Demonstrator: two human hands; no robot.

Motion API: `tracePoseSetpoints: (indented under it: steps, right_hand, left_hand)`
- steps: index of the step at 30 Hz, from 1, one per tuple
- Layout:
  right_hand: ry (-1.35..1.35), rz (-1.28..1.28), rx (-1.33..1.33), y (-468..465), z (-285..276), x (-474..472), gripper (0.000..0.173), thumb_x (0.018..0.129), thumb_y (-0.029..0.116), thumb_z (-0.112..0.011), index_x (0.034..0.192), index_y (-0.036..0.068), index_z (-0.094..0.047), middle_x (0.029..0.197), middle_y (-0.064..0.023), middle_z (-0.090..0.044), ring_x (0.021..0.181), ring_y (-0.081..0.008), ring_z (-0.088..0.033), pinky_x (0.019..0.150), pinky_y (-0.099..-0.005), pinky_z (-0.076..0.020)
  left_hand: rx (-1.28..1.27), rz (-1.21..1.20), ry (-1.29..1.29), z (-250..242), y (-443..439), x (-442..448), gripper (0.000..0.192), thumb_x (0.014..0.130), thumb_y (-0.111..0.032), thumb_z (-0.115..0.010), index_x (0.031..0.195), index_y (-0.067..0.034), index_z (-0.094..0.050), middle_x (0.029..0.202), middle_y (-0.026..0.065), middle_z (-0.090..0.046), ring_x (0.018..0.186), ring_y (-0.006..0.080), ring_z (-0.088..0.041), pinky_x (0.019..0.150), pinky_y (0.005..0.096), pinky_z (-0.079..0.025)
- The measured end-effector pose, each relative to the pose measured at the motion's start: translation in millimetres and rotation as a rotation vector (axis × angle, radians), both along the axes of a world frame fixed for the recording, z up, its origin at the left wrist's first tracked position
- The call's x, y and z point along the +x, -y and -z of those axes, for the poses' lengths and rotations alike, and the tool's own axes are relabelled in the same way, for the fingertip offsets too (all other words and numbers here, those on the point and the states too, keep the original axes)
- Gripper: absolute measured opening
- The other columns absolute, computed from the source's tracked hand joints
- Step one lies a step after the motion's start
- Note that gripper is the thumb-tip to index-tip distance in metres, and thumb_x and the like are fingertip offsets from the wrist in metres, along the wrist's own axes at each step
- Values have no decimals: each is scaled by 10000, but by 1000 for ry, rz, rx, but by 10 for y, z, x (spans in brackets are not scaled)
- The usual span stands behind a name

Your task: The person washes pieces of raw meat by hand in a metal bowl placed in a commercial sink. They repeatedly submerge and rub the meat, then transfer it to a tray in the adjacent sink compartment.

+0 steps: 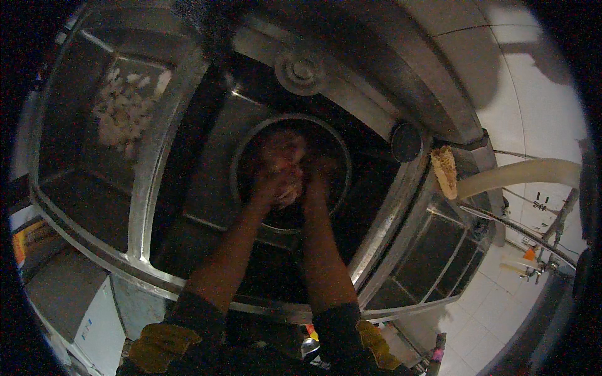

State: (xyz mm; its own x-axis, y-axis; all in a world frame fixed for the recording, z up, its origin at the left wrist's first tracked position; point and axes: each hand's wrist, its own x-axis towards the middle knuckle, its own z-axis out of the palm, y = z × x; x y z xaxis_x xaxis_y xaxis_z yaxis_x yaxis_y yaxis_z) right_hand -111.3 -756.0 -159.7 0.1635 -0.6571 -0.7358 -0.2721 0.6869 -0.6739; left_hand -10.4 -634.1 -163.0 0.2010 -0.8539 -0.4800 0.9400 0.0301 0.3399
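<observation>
Both bare hands reach down into a round metal bowl (350, 162) standing in the dark middle sink basin. My left hand (268, 181) is at the left side of the bowl, against pale, pinkish pieces (289, 188) that look like raw meat. My right hand (322, 171) is at the bowl's right side, beside the same pieces. More of this pinkish mass (284, 145) lies farther back in the bowl. The fingers are dim and blurred, so their hold on the pieces cannot be made out.
Many pale pieces (124, 108) lie in the left basin. A metal divider (153, 188) separates it from the middle one. On the right are a worn brush or scrubber (444, 174), a thick hose (522, 176) and another metal basin (428, 258). A white box (99, 319) stands lower left.
</observation>
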Motion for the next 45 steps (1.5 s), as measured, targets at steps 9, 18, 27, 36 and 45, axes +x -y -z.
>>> tracePoseSetpoints:
  steps: [9, 18, 27, 36, 45]
  right_hand:
    - [39, -193, -303, -268, -364, -136, 481, 1056, 345, -513, 1390, 6, -583, 1328, -127, -640, 1134, -256, -623, 990, -386, -504]
    - [-29, -248, -602, -279, -1334, -23, 390, 1025, 206, -553, 1323, -31, -632, 1249, -147, -690, 1046, -258, -673, 927, -383, -540]
    - [221, -472, -498, -1398, -2959, 1971, 244, 999, 174, -659, 1204, 41, -664, 1139, -106, -701, 1074, -247, -651, 972, -392, -545]
    - [69, -1132, -480, -3081, -1390, 4672, 299, 976, 175, -643, 1235, 25, -656, 1081, -117, -717, 938, -251, -684, 823, -357, -549]
    - [-96, -1152, -387, -3611, -454, 4896, 372, 965, 202, -661, 1289, 24, -616, 1129, -141, -702, 981, -288, -677, 853, -390, -545]
  left_hand:
    - [450, -89, 1272, -558, 194, -227, 407, 970, -268, -672, 1272, -6, -595, 1157, 146, -610, 984, 308, -582, 816, 429, -480]
    - [58, -123, 959, -1651, 7, 104, 472, 953, -95, -647, 1401, -1, -532, 1389, 155, -601, 1286, 310, -580, 1079, 443, -481]
    - [173, -349, 749, -2167, -1592, 1605, 471, 951, -22, -589, 1419, -29, -537, 1343, 99, -627, 1222, 215, -601, 1052, 375, -489]
    - [171, -742, 617, -2154, -3375, 3025, 555, 927, 15, -590, 1473, -28, -496, 1413, 96, -585, 1377, 241, -509, 1170, 383, -373]
    - [266, -492, 588, -1985, -4136, 3494, 521, 938, -5, -585, 1452, -10, -501, 1411, 118, -588, 1349, 239, -535, 1105, 364, -427]
